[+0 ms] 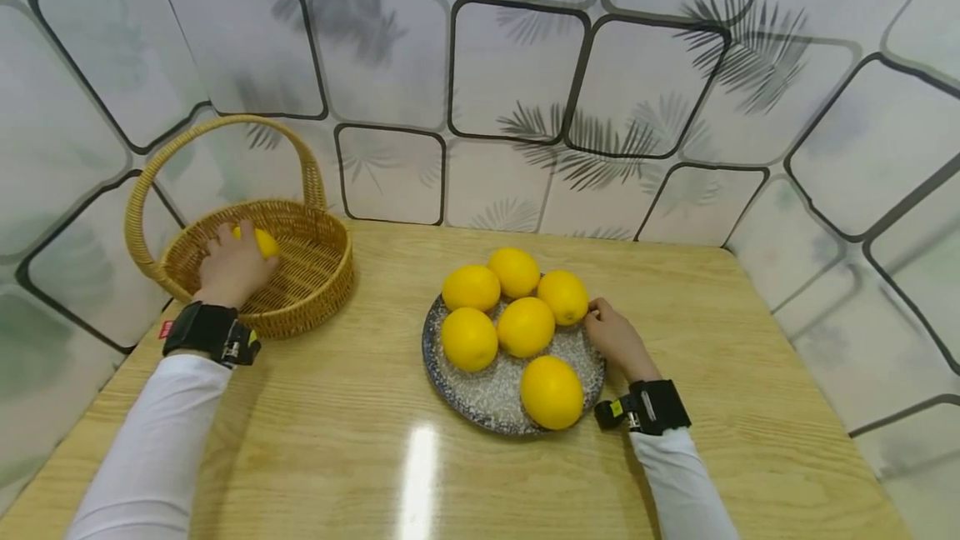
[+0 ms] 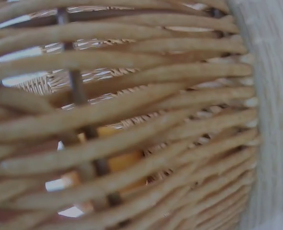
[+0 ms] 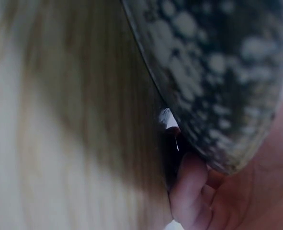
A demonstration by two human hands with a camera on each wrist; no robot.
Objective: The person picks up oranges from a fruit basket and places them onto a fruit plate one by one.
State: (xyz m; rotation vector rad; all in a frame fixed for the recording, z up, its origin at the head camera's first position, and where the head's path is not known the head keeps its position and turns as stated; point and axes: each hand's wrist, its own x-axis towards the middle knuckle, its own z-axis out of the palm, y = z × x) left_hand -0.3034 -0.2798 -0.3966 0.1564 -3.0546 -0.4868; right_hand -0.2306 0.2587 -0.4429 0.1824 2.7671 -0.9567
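Note:
Inside the wicker basket (image 1: 318,302) at the left, my left hand (image 1: 234,267) grips a yellow lemon (image 1: 266,242). Through the basket's weave, the left wrist view shows part of that lemon (image 2: 124,165); the rest is hidden. My right hand (image 1: 618,340) holds the right rim of a speckled plate (image 1: 487,402), beside the nearest lemon (image 1: 563,297). From the right wrist, curled fingers (image 3: 191,189) show beneath the overhanging plate edge (image 3: 213,76). Several lemons rest on the plate, most grouped toward its back, with one lemon (image 1: 552,392) near its front.
The basket's tall arched handle (image 1: 225,121) rises over its left and back sides. Both basket and plate stand on a wooden table (image 1: 337,432). A patterned wall (image 1: 390,173) borders the table's back, and a red tag (image 1: 166,329) lies by the basket.

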